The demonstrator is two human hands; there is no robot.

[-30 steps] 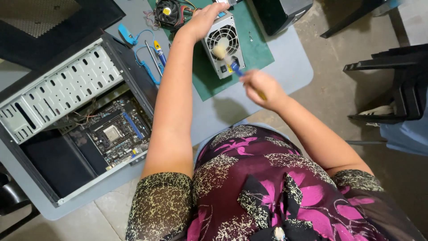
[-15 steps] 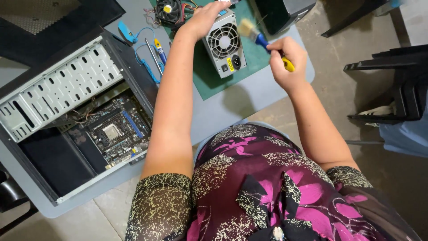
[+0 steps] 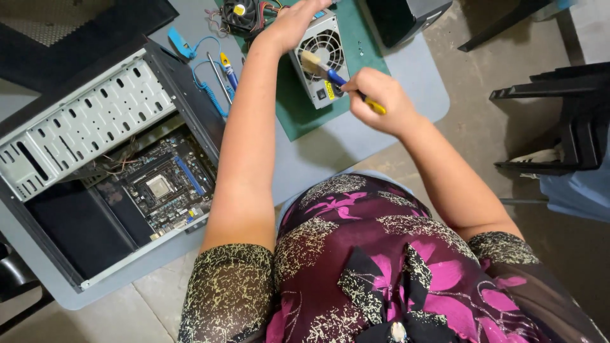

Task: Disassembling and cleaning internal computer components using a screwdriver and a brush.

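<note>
Right hand (image 3: 376,100) closed around a brush (image 3: 332,75), blue ferrule and yellow handle, bristles touching the fan grille of a power supply (image 3: 321,60). Left hand (image 3: 293,20) laid on the far top edge of that power supply, fingers partly out of frame, so cannot tell how curled. Under both, a green mat (image 3: 298,117) on a grey table (image 3: 356,136). Just left of the left hand, a cooler fan (image 3: 244,14); below it, screwdrivers (image 3: 225,68) and a blue coiled strap (image 3: 206,89). Further left of the left arm, an open case (image 3: 89,133) with the motherboard (image 3: 162,187) exposed.
</note>
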